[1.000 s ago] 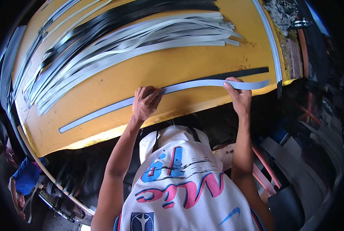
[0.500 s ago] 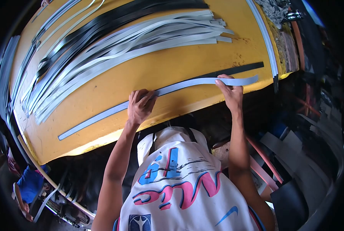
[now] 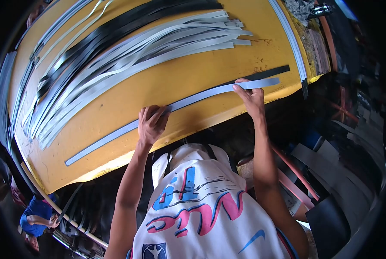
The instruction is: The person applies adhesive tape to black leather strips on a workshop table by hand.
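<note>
A light grey strip (image 3: 201, 96) lies lengthwise over a black strip (image 3: 273, 72) near the table's front edge. My left hand (image 3: 153, 124) has its fingers curled and bunched on the strips at mid-length, pressing down there. Further right, my right hand (image 3: 251, 98) pinches the grey strip between thumb and fingers. The grey strip's right end reaches past this hand, held a little off the black one, whose far end shows uncovered behind it. Left of my left hand, the grey strip runs flat along the black, with a thin dark edge visible.
On the yellow table (image 3: 136, 86), a pile of grey strips (image 3: 158, 49) lies beyond my hands, with black strips (image 3: 102, 41) behind. More long strips (image 3: 290, 39) line the right edge. A person in blue (image 3: 38, 217) is at lower left. Dark sheets (image 3: 327, 224) stand at lower right.
My right hand has shifted slightly left, and the grey strip's bowed right part is now straighter and closer to the black strip. My left hand stays pressed on the strips. The view has tilted slightly.
</note>
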Demonstrator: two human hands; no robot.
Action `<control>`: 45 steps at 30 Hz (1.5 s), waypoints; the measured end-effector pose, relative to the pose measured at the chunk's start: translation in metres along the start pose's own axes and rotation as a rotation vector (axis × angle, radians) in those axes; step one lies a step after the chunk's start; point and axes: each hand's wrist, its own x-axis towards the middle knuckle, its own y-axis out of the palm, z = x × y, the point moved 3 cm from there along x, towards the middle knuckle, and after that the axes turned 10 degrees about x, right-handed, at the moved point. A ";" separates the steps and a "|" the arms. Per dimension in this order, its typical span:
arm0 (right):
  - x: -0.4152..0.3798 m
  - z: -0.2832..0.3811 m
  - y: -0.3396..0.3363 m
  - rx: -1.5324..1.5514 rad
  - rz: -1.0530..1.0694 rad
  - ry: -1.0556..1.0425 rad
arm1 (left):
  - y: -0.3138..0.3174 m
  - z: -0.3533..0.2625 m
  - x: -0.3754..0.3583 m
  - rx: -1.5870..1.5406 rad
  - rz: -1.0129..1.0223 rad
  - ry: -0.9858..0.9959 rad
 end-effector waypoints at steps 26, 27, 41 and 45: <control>0.001 -0.019 -0.002 0.081 -0.052 -0.006 | 0.001 -0.018 0.010 0.192 0.223 -0.161; 0.001 -0.020 -0.002 0.109 -0.059 -0.001 | -0.001 -0.023 0.016 0.194 0.227 -0.172; 0.001 -0.019 -0.005 0.099 -0.044 0.000 | 0.069 -0.065 0.057 -0.057 0.188 -0.009; -0.001 -0.014 -0.001 0.166 -0.059 0.018 | 0.074 -0.069 0.063 -0.064 0.171 0.003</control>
